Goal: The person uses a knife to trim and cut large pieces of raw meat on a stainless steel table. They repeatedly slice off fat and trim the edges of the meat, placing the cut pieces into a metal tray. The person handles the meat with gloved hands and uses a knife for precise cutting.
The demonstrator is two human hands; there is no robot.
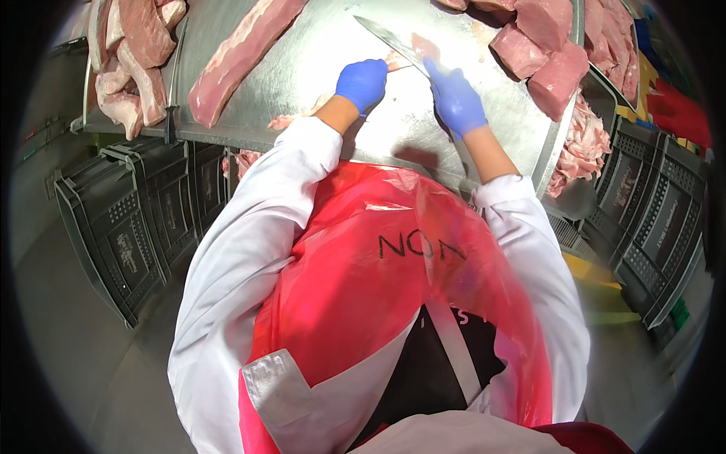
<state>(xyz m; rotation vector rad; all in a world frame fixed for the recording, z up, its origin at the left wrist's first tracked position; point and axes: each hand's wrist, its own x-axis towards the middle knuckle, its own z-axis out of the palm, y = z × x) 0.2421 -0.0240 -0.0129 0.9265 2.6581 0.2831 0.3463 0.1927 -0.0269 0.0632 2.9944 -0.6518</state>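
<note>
In the head view, my left hand (361,85), in a blue glove, is closed on a small pink meat piece (395,62) on the shiny metal work surface (386,132). My right hand (455,102), also gloved and slightly blurred, grips a long knife (382,34), its blade angled up and left across the meat. Another small pink bit (421,43) shows just beyond the blade. A long pork loin strip (234,68) lies left of my hands, and a few pale scraps (283,121) lie by my left forearm.
Fatty meat pieces (136,68) are piled at the left, large pink chunks (552,76) at the right. Pale trimmings (578,144) fill a container beside the right edge. Stacked black plastic crates (113,219) stand below left, more crates (650,212) at right.
</note>
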